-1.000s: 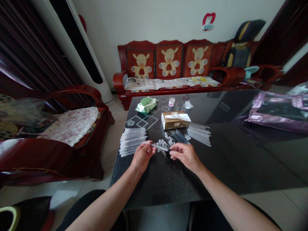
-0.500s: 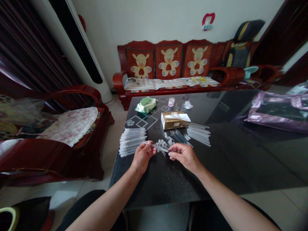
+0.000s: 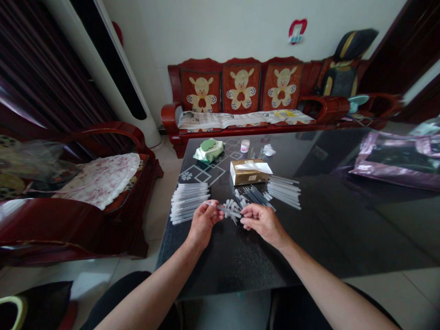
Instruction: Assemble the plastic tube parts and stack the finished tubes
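Over the near part of the table, my left hand (image 3: 203,221) pinches one end of a slim whitish, translucent pen (image 3: 228,211), whose narrow tip pokes out past the thumb. Closed fingertips of my right hand (image 3: 263,222) grip its other end. Just behind it lies a heap of small whitish plastic pieces (image 3: 229,204), partly hidden by the pen and fingers. Left of my left hand is a row of similar whitish pens (image 3: 189,201). Thin dark refills (image 3: 255,195) lie beyond my right hand, with frosted tubes (image 3: 284,191) spread to their right.
A gold tissue box (image 3: 250,176) stands behind the refills. Farther back are a green wipes pack (image 3: 209,151), a small white jar (image 3: 244,145) and a crumpled tissue (image 3: 269,150). A purple-edged plastic bag (image 3: 395,160) lies on the black table (image 3: 330,233) at right.
Almost nothing differs. Both hands keep the pen in nearly the same place, with only a slight shift of the left fingers and the tip.
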`<state>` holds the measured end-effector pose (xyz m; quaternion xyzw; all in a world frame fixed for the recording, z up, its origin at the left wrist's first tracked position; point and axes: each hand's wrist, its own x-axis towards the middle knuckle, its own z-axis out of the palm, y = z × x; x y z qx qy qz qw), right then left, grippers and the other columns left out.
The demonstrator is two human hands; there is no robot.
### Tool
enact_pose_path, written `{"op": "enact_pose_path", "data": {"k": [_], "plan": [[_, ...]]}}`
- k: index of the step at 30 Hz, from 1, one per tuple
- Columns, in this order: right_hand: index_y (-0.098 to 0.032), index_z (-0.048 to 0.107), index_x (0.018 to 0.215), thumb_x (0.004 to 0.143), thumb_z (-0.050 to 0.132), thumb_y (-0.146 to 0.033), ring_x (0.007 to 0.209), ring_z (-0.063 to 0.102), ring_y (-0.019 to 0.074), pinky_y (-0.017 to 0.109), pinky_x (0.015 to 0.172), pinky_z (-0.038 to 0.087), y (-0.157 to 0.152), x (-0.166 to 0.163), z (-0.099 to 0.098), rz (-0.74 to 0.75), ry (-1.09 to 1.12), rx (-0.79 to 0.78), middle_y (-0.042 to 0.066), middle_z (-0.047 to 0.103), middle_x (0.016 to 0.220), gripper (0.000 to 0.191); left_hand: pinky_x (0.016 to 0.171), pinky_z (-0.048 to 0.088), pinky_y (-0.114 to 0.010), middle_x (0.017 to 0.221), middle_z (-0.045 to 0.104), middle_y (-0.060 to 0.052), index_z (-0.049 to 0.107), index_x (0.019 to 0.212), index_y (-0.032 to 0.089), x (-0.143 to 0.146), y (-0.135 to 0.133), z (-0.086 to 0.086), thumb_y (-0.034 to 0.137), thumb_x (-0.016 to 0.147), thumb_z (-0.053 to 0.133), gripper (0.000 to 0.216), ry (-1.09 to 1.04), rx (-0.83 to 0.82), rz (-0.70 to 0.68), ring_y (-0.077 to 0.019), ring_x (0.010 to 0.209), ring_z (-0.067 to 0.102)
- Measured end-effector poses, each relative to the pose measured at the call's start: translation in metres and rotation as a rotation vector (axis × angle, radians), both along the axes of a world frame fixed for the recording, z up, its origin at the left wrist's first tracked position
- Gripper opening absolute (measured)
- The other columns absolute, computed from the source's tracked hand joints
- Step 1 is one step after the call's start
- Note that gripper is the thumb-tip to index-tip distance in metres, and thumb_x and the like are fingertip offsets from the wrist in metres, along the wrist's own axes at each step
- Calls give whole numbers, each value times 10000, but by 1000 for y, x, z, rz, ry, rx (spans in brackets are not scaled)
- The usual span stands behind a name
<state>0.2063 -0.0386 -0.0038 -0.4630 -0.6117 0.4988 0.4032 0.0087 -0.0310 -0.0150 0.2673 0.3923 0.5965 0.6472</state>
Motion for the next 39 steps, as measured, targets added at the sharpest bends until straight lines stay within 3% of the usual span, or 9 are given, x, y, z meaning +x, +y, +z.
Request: {"op": "enact_pose_path", "data": {"k": [17, 39], "plan": [[-147, 620, 854, 685, 714, -296, 589, 670, 160, 278, 568, 558, 2, 0, -5, -4, 82, -42, 19, 668, 695, 244, 587, 519, -225, 790, 704, -91, 606, 894, 118, 0, 0, 2, 365, 717, 729, 328, 69, 73, 33, -122, 598, 641], [-117, 628, 867, 807, 609, -380, 523, 643, 137, 246, 485, 530, 3, 3, -7, 8, 95, -74, 33, 666, 663, 270, 648, 534, -240, 842, 699, -87, 583, 912, 123, 1, -3, 3, 322, 795, 665, 245, 83, 128, 19, -118, 641, 646]]}}
